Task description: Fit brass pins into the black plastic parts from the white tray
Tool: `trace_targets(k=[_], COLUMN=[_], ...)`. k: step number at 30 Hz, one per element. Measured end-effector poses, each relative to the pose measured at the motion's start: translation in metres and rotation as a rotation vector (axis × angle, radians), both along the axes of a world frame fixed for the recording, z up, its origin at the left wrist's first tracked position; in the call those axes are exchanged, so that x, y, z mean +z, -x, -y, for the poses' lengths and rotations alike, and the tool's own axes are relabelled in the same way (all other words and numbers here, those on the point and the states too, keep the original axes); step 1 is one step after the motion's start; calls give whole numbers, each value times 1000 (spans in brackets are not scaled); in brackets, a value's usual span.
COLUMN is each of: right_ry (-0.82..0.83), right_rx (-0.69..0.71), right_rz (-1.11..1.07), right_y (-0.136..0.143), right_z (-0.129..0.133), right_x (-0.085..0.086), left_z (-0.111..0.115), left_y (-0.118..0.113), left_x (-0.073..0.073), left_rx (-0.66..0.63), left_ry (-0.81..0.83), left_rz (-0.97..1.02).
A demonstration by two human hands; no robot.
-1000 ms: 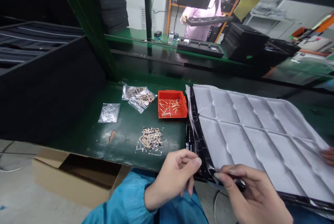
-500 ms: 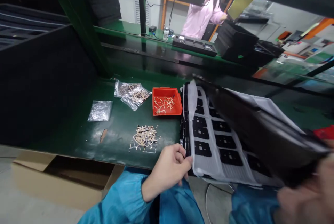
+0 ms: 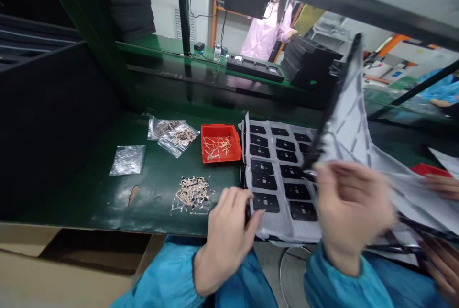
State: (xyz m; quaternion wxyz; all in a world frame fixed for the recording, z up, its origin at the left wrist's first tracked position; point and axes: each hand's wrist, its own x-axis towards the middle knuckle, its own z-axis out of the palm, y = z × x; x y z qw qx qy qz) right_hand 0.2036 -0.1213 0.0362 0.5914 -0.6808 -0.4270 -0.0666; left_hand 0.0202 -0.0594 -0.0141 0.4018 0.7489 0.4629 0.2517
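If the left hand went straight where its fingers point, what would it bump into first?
Probably the left edge of the white-lined tray. The left hand looks close beside it, maybe even touching, though depth is hard to judge.

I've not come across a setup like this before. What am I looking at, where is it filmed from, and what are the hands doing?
There is no machine here: these are a person's bare hands, filmed by a camera worn on their head, looking forward and down. The right hand, blurred, holds the edge of a tilted, white-lined tray. The left hand is at the near left corner of a lower tray with rows of flat black pieces; whether it grips is unclear. Left of that, the green bench bears a red bin of small strips, a loose heap of parts and clear bags.
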Motion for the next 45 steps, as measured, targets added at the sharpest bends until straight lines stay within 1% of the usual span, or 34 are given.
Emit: trace_targets(k=[1, 2, 3, 4, 6, 8, 10, 12, 14, 16, 18, 21, 23, 27, 30, 33, 38, 45], right_ry=[-1, 6, -7, -13, -8, 45, 131, 208, 259, 297, 312, 324, 336, 342, 319, 321, 364, 355], right_rx=[17, 21, 9, -3, -7, 61, 148, 213, 255, 300, 355, 465, 530, 558, 564, 589, 605, 640], right_rz=[-44, -73, -105, -141, -230, -351, -424, -441, -429, -408, -407, -445, -468, -425, -350, -310, -264, -182], right_y=[5, 10, 15, 19, 24, 26, 22, 17, 12, 9, 9, 13, 18, 30, 36, 39, 43, 53], right_z=[-17, -28, -33, -30, -10, 15, 31, 34, 30, 25, 22, 21, 21, 15, 10, 6, 4, -4], right_x=[-3, -8, -14, -19, -28, -34, -39, -43, -46, -47, -43, -31, -24, -15, -16, -18, -19, -12], left_z=[-5, -11, -17, -22, -30, -34, -33, -32, -31, -30, -27, -19, -13, -5, 0, 2, 3, 3], left_y=[-7, -15, -22, -29, -37, -37, -34, -29, -26, -21, -15, -4, 3, 12, 16, 19, 25, 38], left_x=[4, 6, 6, 5, 2, -1, -1, 2, 6, 10, 15, 23, 31, 43, 45, 41, 35, 39], left_rx=[-34, -69, -99, -123, -156, -164, -151, -143, -150, -172, -199, -198, -170, -127, -97, -80, -46, -41], left_ry=[-69, -123, -163, -190, -221, -238, -247, -244, -224, -172, -85, 37, 158, 477, 580, 640, 647, 660], left_rz=[-29, -59, -90, -120, -167, -191, -189, -156, -88, 6, 112, 232, 326, 509, 518, 513, 534, 566])
